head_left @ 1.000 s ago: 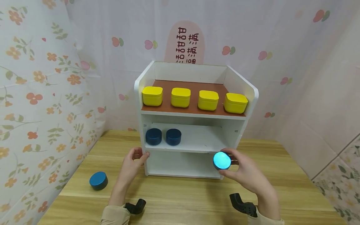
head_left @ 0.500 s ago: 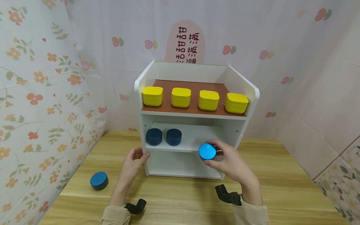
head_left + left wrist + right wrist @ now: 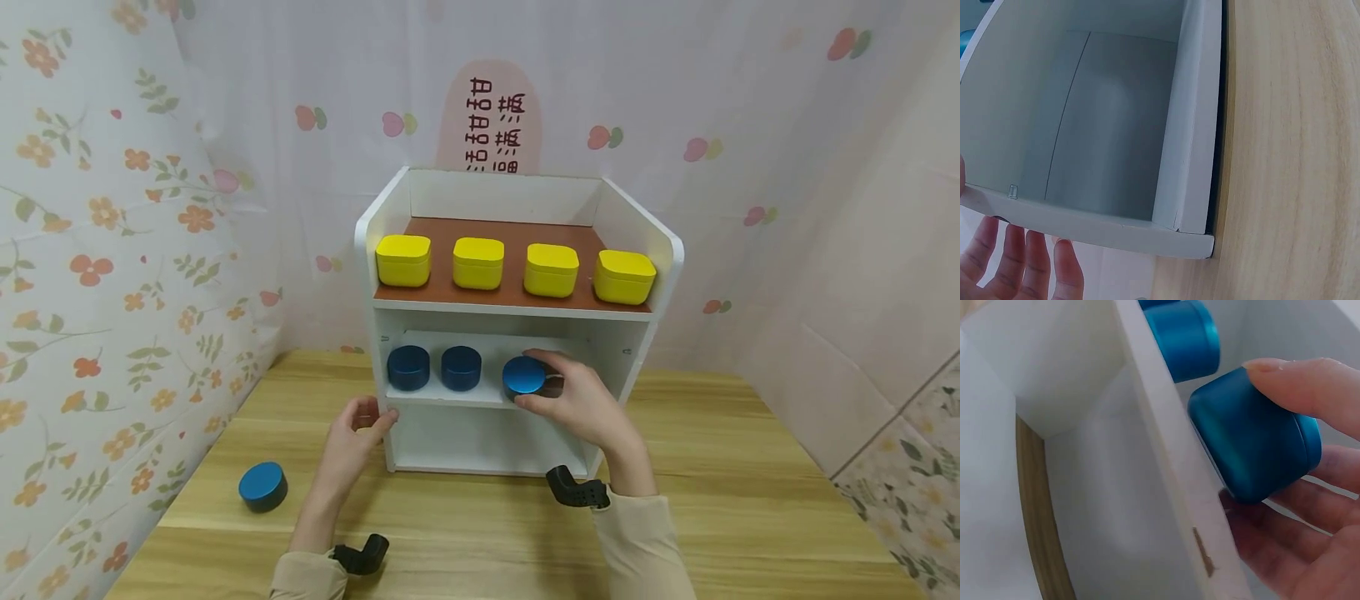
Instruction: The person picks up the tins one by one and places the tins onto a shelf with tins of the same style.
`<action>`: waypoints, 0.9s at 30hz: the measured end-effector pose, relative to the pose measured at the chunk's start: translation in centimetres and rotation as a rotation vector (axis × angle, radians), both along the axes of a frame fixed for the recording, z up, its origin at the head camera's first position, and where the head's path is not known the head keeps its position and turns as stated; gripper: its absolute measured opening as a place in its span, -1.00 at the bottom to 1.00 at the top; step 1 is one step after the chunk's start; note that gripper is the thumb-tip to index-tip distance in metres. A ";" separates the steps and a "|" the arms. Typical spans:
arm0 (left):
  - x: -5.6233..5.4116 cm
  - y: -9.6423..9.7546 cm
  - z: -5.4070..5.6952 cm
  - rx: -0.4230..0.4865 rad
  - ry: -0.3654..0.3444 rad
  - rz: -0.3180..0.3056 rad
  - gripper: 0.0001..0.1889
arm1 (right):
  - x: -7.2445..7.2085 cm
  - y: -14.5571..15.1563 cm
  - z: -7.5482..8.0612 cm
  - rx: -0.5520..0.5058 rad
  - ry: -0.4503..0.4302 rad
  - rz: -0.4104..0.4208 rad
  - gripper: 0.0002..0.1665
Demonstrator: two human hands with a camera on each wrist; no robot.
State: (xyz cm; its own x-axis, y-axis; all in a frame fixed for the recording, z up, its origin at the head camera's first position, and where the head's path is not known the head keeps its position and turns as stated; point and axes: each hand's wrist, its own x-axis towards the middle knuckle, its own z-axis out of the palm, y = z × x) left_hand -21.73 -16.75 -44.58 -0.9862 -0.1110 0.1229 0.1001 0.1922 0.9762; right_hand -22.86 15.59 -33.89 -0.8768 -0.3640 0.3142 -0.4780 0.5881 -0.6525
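Observation:
In the head view, my right hand [image 3: 581,404] grips a round blue tin [image 3: 523,377] by its sides, at the front edge of the middle shelf board. The right wrist view has this blue tin [image 3: 1250,434] between thumb and fingers, its base close to the white board edge [image 3: 1175,462]. Two similar tins stand to its left, a middle one [image 3: 461,367] and a leftmost one [image 3: 408,367]. My left hand [image 3: 360,429] holds the left side panel of the white shelf unit [image 3: 517,310], thumb at the front edge and fingers [image 3: 1035,262] along the outside.
Several yellow boxes, among them a left one [image 3: 403,260] and a right one [image 3: 624,276], line the brown top level. Another blue tin [image 3: 263,486] lies on the wooden table [image 3: 480,533] at left. A floral curtain [image 3: 315,225] hangs behind the unit.
My right hand has carried the blue tin leftward and up, from in front of the unit's right side to the middle board beside the other tins. The left hand stays at the side panel.

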 end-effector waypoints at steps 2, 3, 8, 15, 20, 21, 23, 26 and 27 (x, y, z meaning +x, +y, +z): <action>0.0 0.0 -0.1 0.001 -0.002 0.001 -0.52 | -0.4 -0.1 -0.1 0.005 -0.009 -0.001 -0.25; 0.0 0.0 -0.1 0.001 -0.004 0.002 -0.52 | -0.6 -0.2 -0.1 0.003 -0.016 -0.002 -0.25; 0.0 0.0 -0.1 -0.001 -0.001 -0.002 -0.50 | -1.3 -0.3 -0.1 -0.024 -0.066 -0.032 -0.22; 0.0 -0.1 -0.2 -0.002 0.012 0.001 -0.53 | -1.9 -0.6 -0.4 -0.021 -0.083 -0.026 -0.22; -0.1 -0.1 -0.2 -0.002 0.009 0.001 -0.52 | -2.0 -0.7 -0.3 -0.004 -0.089 -0.016 -0.20; -0.1 -0.1 -0.2 0.000 0.009 0.001 -0.52 | -2.0 -0.7 -0.3 0.001 -0.089 -0.011 -0.20; -0.1 -0.1 -0.2 0.006 0.011 0.000 -0.52 | -2.0 -0.7 -0.2 0.009 -0.087 -0.005 -0.20; -0.1 -0.1 -0.1 0.005 0.010 0.000 -0.51 | -2.1 -0.8 -0.2 0.014 -0.091 0.002 -0.21; -0.1 -0.1 -0.1 0.003 0.011 0.000 -0.51 | -2.2 -0.8 -0.2 0.015 -0.095 0.001 -0.21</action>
